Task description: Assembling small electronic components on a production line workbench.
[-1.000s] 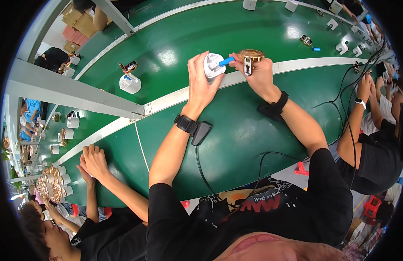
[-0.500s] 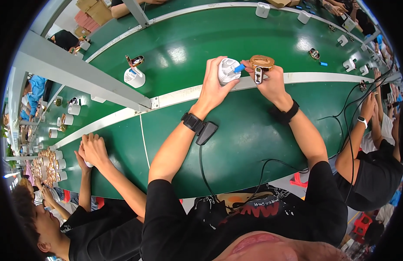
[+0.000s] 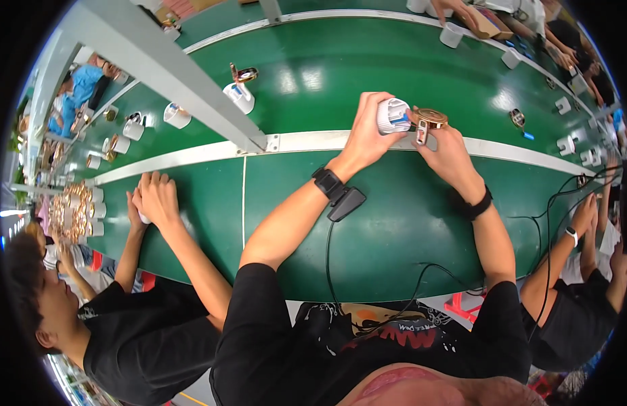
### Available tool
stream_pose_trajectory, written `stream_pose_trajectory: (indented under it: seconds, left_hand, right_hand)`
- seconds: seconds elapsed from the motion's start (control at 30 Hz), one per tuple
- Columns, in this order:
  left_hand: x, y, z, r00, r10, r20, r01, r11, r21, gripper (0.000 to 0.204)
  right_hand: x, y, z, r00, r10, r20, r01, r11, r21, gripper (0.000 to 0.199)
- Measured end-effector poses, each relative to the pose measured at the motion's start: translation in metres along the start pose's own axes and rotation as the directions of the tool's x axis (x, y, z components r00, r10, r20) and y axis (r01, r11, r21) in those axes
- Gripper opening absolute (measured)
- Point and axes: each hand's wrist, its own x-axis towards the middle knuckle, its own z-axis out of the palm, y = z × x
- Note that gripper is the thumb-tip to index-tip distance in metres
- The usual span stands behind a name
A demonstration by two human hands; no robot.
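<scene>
Ideally, over the long white metal rail (image 3: 313,140), the left hand (image 3: 368,137), fingers curled round the white ribbed plastic cup (image 3: 389,123), should steady it while the right hand (image 3: 449,147), bent fingers gripping the gold round-topped metal part (image 3: 432,117), avoids jarring the small blue piece (image 3: 399,118) in the cup's mouth.

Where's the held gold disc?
Head view, right of centre: the gold disc is in the right hand, right of the white holder in the left hand.
</scene>
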Motion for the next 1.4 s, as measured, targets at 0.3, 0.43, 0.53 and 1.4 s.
stream_pose_trajectory:
  seconds: [0.3,0.43,0.53,1.4]
  left_hand:
    - [0.001,-0.011,0.004,0.992,-0.116,0.05,0.119,0.991,-0.069,0.067]
    - [0.002,-0.004,0.002,0.978,-0.185,0.1,0.192,0.979,-0.064,0.065]
    - [0.002,-0.006,0.005,0.971,-0.203,0.125,0.214,0.974,-0.074,0.066]
    - [-0.004,-0.004,0.012,0.995,-0.009,0.098,0.0,0.996,0.086,0.058]
  right_hand:
    - [-0.002,0.0,-0.012,0.921,0.135,0.366,-0.177,0.981,0.084,0.037]
    - [0.003,0.004,-0.018,0.875,0.172,0.452,-0.212,0.977,0.038,0.036]
    - [-0.003,0.006,-0.018,0.912,0.116,0.393,-0.149,0.987,0.057,0.035]
    - [-0.009,0.023,-0.002,0.854,0.294,0.429,-0.311,0.95,-0.034,0.032]
